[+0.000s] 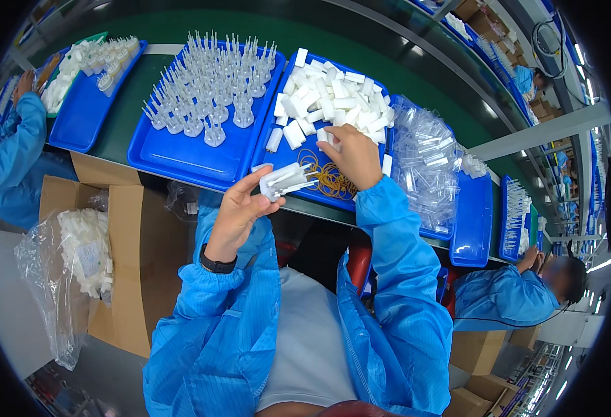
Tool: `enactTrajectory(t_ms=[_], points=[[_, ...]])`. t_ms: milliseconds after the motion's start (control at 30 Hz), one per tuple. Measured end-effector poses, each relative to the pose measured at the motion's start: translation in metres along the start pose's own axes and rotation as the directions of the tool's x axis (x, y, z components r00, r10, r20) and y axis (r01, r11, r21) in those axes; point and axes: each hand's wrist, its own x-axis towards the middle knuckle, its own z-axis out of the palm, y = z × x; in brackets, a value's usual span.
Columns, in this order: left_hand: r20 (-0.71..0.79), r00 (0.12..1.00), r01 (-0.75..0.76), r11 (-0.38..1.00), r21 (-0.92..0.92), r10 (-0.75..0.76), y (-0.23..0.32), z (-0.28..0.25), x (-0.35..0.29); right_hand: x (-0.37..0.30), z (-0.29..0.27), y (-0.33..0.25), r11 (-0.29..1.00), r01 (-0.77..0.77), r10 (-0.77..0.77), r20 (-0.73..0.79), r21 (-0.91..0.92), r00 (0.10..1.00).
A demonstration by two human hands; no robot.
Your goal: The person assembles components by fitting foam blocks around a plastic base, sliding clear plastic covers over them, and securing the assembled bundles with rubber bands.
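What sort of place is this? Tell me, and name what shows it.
Most likely a factory assembly line. Blue trays of small white plastic parts sit in a row on a long green bench. The left hand holds one white part, the right hand reaches into a tray, and neighbouring workers wear the same blue coats.

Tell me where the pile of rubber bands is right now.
In the head view the rubber bands lie at the near edge of the blue tray of white blocks, just below the right hand and right of the left hand.
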Motion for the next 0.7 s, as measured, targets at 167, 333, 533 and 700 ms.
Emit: enactTrajectory(t_ms=[167, 333, 533, 700], points=[[-0.013, 1.000, 0.013, 0.999, 0.031, -0.012, 0.001, 0.000, -0.001, 0.004, 0.015, -0.003, 0.952, 0.088, -0.111, -0.063, -0.295, 0.992], [-0.029, 1.000, 0.004, 0.999, 0.048, -0.003, 0.002, -0.003, 0.000, 0.001, 0.011, -0.008, 0.956, 0.171, -0.195, -0.081, -0.237, 0.977], [-0.056, 0.997, -0.039, 0.995, 0.097, 0.044, 0.000, -0.004, 0.002, -0.013, -0.020, -0.024, 0.991, 0.089, -0.082, -0.079, 0.096, 0.994], [-0.062, 0.996, -0.058, 0.985, 0.161, 0.069, -0.001, -0.002, 0.003, -0.027, -0.050, -0.035, 0.940, 0.062, -0.072, 0.018, 0.337, 0.997]])
